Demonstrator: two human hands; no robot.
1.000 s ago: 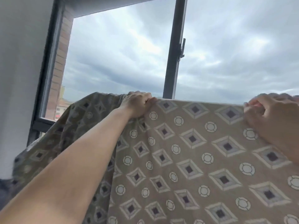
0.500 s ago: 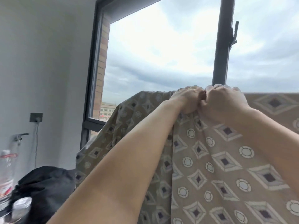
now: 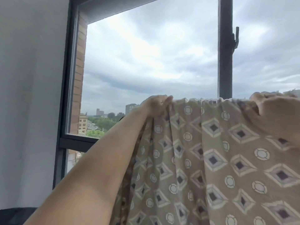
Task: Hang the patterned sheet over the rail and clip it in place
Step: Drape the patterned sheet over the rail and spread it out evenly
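Half a second ago the two fists met at the fold; now the left hand (image 3: 156, 105) and right hand (image 3: 274, 116), both clenched on the patterned sheet (image 3: 211, 159), have parted along its gathered top edge at centre-right, spreading it, no clip visible.

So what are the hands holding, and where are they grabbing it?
Both hold the sheet by its bunched top edge: the left hand at the left end, the right hand further right. The rail is hidden.
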